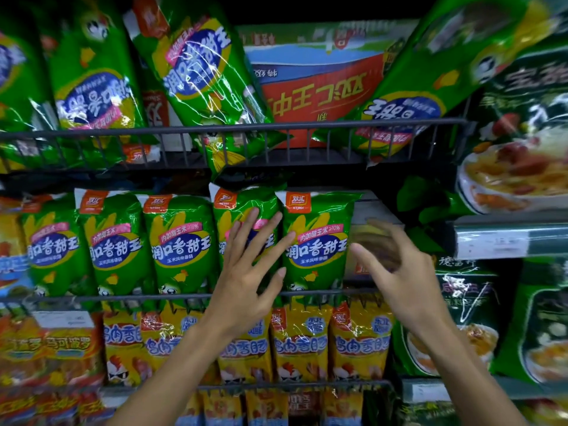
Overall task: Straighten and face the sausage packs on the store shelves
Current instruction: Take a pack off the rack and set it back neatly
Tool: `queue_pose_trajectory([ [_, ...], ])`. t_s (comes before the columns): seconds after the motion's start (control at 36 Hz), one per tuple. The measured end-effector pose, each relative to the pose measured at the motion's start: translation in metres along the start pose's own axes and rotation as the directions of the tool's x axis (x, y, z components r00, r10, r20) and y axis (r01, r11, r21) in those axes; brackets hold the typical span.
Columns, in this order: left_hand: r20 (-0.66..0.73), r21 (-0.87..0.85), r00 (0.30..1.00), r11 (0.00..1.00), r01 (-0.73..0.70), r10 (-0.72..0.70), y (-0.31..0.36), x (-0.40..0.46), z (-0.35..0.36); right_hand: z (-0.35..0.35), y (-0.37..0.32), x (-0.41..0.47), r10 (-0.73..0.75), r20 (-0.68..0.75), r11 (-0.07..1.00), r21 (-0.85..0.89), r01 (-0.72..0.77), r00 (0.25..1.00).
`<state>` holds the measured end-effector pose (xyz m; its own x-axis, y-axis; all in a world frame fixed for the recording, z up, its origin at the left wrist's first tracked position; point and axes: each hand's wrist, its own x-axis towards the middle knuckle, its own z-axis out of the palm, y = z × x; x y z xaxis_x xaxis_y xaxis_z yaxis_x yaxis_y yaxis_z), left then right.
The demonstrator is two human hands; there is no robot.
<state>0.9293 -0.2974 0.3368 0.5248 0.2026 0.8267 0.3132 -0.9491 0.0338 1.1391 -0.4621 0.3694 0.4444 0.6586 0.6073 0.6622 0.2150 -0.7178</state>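
Green corn-sausage packs stand upright in a row on the middle shelf. My left hand (249, 278) lies with spread, straight fingers against one of these packs (239, 210). Just right of it stands the last pack of the row (316, 241). My right hand (399, 269) hovers beside that pack's right edge, fingers loosely bent, blurred, holding nothing. On the top shelf several green packs lie upside down and tilted; one (199, 81) leans over the wire rail (233, 126) and hangs down past it. Another (430, 72) slants at the right.
A red and blue pack (319, 84) sits upside down behind the top rail. Yellow chicken-sausage packs (301, 339) fill the lower shelf. Dark green packs with food pictures (516, 124) crowd the right side. A gap (368, 210) shows right of the middle row.
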Motion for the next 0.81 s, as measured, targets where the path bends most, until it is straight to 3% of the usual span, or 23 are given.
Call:
queue_pose_trajectory([
  [0.19, -0.094, -0.133, 0.995, 0.991, 0.009, -0.021, 0.026, 0.023, -0.027, -0.027, -0.026, 0.009, -0.154, -0.148, 0.976, 0.128, 0.174, 0.977],
  [0.36, -0.146, -0.181, 0.982, 0.972, -0.150, 0.124, 0.057, 0.059, -0.053, -0.056, -0.049, 0.017, -0.190, -0.243, 0.954, 0.183, 0.237, 0.951],
  [0.47, -0.200, -0.243, 0.972, 0.955, -0.169, 0.121, 0.081, 0.096, -0.069, -0.076, -0.065, 0.029, -0.173, -0.309, 0.941, 0.229, 0.250, 0.935],
  [0.67, -0.193, -0.316, 0.981, 0.948, -0.038, -0.025, 0.106, 0.162, -0.093, -0.100, -0.084, 0.057, -0.148, -0.299, 0.927, 0.289, 0.238, 0.943],
  [0.81, -0.011, -0.286, 0.982, 0.942, 0.179, -0.190, 0.104, 0.206, -0.093, -0.107, -0.090, 0.078, -0.082, -0.286, 0.922, 0.341, 0.182, 0.955],
])
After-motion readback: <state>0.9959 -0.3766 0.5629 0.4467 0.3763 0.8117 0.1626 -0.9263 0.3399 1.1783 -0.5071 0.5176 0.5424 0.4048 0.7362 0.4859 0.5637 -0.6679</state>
